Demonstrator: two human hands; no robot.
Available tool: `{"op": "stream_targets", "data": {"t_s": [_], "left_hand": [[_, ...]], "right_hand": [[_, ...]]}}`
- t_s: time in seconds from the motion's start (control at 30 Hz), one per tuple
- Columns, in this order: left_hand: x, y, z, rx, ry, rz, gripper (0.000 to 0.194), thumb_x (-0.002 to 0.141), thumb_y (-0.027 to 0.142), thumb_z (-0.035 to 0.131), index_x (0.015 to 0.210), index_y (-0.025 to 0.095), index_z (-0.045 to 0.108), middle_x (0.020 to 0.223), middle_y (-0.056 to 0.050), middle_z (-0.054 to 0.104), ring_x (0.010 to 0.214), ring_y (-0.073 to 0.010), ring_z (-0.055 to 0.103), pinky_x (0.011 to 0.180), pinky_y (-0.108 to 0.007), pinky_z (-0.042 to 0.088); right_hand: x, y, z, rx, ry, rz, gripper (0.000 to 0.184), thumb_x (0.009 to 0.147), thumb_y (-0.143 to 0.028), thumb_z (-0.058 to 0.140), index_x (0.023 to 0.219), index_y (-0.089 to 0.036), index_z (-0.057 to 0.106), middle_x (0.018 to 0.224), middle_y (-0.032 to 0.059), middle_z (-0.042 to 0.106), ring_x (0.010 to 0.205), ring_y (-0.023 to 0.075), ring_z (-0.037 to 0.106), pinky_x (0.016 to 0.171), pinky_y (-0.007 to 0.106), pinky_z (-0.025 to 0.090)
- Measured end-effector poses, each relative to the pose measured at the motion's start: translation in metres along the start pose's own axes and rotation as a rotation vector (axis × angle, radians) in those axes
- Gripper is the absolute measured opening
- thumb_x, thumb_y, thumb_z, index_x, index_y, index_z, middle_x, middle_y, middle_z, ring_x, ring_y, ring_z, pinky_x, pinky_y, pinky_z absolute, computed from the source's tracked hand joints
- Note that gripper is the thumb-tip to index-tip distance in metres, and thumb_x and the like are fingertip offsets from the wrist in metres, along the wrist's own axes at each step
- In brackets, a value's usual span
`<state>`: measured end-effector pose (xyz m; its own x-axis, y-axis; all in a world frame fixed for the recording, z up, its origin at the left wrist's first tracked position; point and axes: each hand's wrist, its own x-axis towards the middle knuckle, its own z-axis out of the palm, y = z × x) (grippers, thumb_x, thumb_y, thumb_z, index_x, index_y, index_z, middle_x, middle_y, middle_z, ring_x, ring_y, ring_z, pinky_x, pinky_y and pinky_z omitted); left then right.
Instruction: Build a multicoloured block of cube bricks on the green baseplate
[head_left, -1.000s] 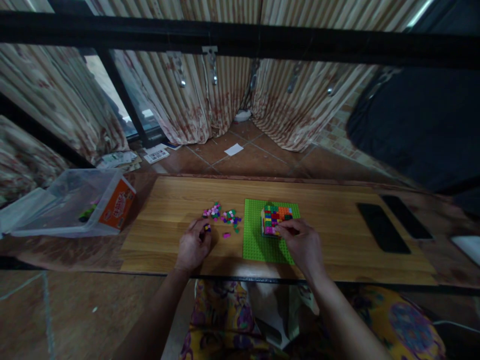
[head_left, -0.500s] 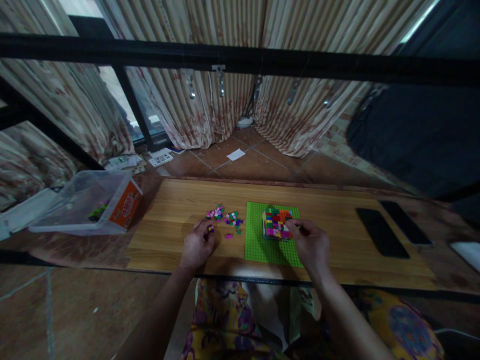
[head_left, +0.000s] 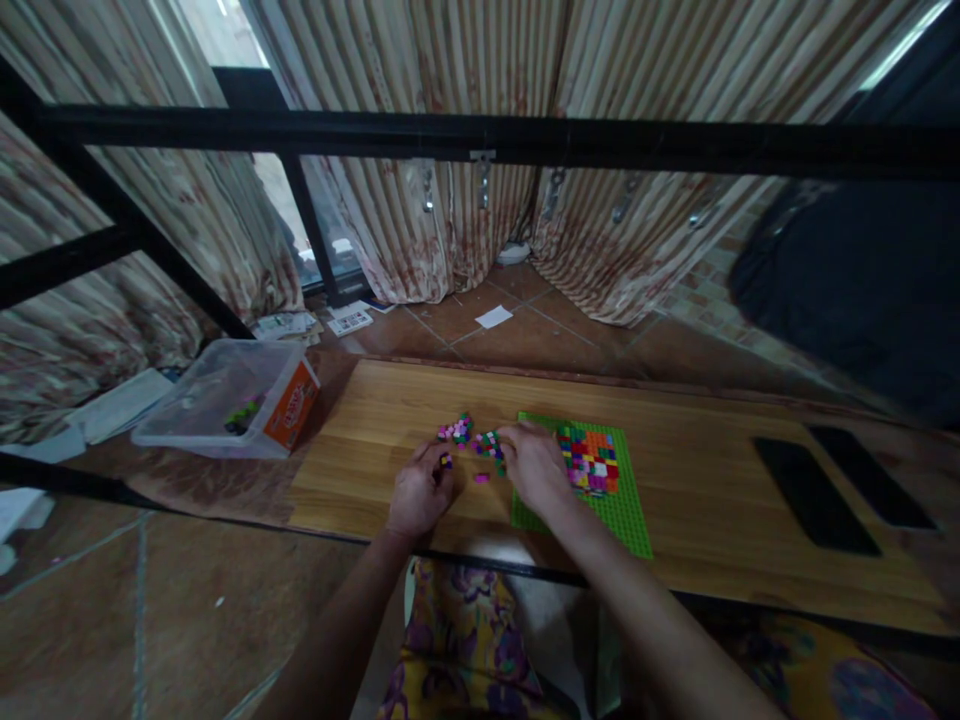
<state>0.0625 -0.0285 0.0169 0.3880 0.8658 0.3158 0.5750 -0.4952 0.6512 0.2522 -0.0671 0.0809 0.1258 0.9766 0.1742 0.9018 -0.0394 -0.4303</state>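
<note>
A green baseplate lies on the wooden table, with a block of many-coloured small bricks built on it. Left of the plate lies a small heap of loose bricks and one pink brick. My left hand rests on the table beside the heap, fingers curled around a small purple and yellow brick. My right hand lies over the plate's left edge, its fingertips down at the loose heap; whether they pinch a brick is hidden.
A clear plastic bin with an orange label lies on its side at the table's left end. Two dark phones lie flat at the right. A black metal frame bar crosses the view above, curtains behind it.
My right hand has left the built block and moved left across the plate to the loose heap. My left hand has kept its place with the small brick. The camera has turned left.
</note>
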Motion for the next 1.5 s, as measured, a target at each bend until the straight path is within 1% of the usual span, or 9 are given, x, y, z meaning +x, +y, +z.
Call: {"op": "stream_targets", "data": {"t_s": [0.13, 0.3, 0.57, 0.8, 0.97, 1.1, 1.3, 1.4, 1.5], "left_hand": [[0.000, 0.002, 0.000, -0.012, 0.004, 0.003, 0.030, 0.082, 0.013, 0.050, 0.110, 0.022, 0.059, 0.109, -0.005, 0.064, 0.101, -0.0175, 0.062, 0.091, -0.030, 0.050], [-0.001, 0.000, 0.001, -0.009, -0.020, -0.013, 0.031, 0.082, 0.012, 0.050, 0.110, 0.022, 0.059, 0.110, -0.006, 0.064, 0.102, -0.0179, 0.061, 0.090, -0.030, 0.050], [-0.003, 0.002, -0.002, -0.070, -0.025, 0.034, 0.037, 0.079, 0.012, 0.054, 0.114, 0.024, 0.060, 0.119, -0.005, 0.060, 0.109, -0.0166, 0.060, 0.095, -0.029, 0.049], [-0.006, 0.005, -0.004, -0.086, -0.040, 0.113, 0.031, 0.086, 0.028, 0.057, 0.116, 0.024, 0.060, 0.123, -0.008, 0.059, 0.116, -0.0191, 0.057, 0.098, -0.034, 0.049], [-0.008, 0.009, -0.008, -0.093, -0.133, 0.207, 0.023, 0.092, 0.028, 0.049, 0.110, 0.023, 0.061, 0.112, -0.008, 0.062, 0.106, -0.0174, 0.060, 0.093, -0.031, 0.051], [-0.006, 0.011, -0.012, -0.185, -0.236, 0.245, 0.022, 0.093, 0.029, 0.046, 0.107, 0.021, 0.062, 0.104, -0.008, 0.062, 0.099, -0.0167, 0.059, 0.088, -0.030, 0.050], [-0.001, 0.011, -0.018, -0.313, -0.364, 0.182, 0.027, 0.095, 0.034, 0.042, 0.090, 0.019, 0.064, 0.084, -0.005, 0.061, 0.084, -0.0160, 0.058, 0.080, -0.028, 0.048], [0.000, 0.012, -0.020, -0.338, -0.385, 0.162, 0.029, 0.094, 0.036, 0.043, 0.088, 0.019, 0.065, 0.083, -0.004, 0.063, 0.083, -0.0162, 0.058, 0.079, -0.028, 0.048], [0.002, 0.012, -0.021, -0.326, -0.381, 0.154, 0.031, 0.094, 0.038, 0.043, 0.082, 0.019, 0.063, 0.077, -0.002, 0.061, 0.079, -0.0155, 0.056, 0.078, -0.028, 0.048]], "right_hand": [[0.014, 0.005, 0.017, -0.046, -0.093, 0.043, 0.019, 0.083, -0.013, 0.056, 0.086, -0.021, 0.073, 0.091, 0.0062, 0.068, 0.091, 0.0203, 0.059, 0.083, 0.028, 0.042], [0.004, 0.008, 0.030, -0.047, -0.145, 0.043, 0.020, 0.083, -0.014, 0.055, 0.084, -0.022, 0.073, 0.091, 0.0044, 0.066, 0.090, 0.0184, 0.058, 0.083, 0.027, 0.041], [0.000, -0.002, 0.035, -0.049, -0.117, 0.033, 0.019, 0.085, -0.013, 0.052, 0.086, -0.020, 0.070, 0.093, 0.0073, 0.062, 0.094, 0.0211, 0.055, 0.083, 0.029, 0.042], [-0.017, -0.017, 0.033, 0.088, -0.070, -0.127, 0.020, 0.087, -0.010, 0.049, 0.086, -0.020, 0.066, 0.092, 0.0056, 0.062, 0.094, 0.0216, 0.055, 0.086, 0.033, 0.044], [-0.030, -0.023, 0.030, 0.281, -0.063, -0.088, 0.018, 0.089, -0.010, 0.050, 0.087, -0.020, 0.065, 0.088, 0.0038, 0.066, 0.086, 0.0181, 0.061, 0.081, 0.030, 0.045], [-0.033, -0.021, 0.026, 0.367, -0.083, -0.098, 0.018, 0.086, -0.008, 0.054, 0.094, -0.021, 0.065, 0.089, 0.0022, 0.068, 0.087, 0.0170, 0.062, 0.082, 0.029, 0.044], [-0.036, -0.020, 0.023, 0.573, -0.103, -0.134, 0.026, 0.084, -0.008, 0.057, 0.104, -0.021, 0.065, 0.084, -0.0007, 0.067, 0.081, 0.0139, 0.061, 0.078, 0.026, 0.045], [-0.037, -0.019, 0.023, 0.683, -0.145, -0.111, 0.028, 0.083, -0.008, 0.057, 0.105, -0.023, 0.066, 0.083, -0.0017, 0.068, 0.079, 0.0133, 0.062, 0.078, 0.026, 0.047], [-0.044, -0.018, 0.018, 0.759, -0.177, -0.102, 0.024, 0.085, -0.012, 0.056, 0.101, -0.025, 0.069, 0.088, -0.0010, 0.070, 0.081, 0.0137, 0.064, 0.078, 0.027, 0.049]]}}
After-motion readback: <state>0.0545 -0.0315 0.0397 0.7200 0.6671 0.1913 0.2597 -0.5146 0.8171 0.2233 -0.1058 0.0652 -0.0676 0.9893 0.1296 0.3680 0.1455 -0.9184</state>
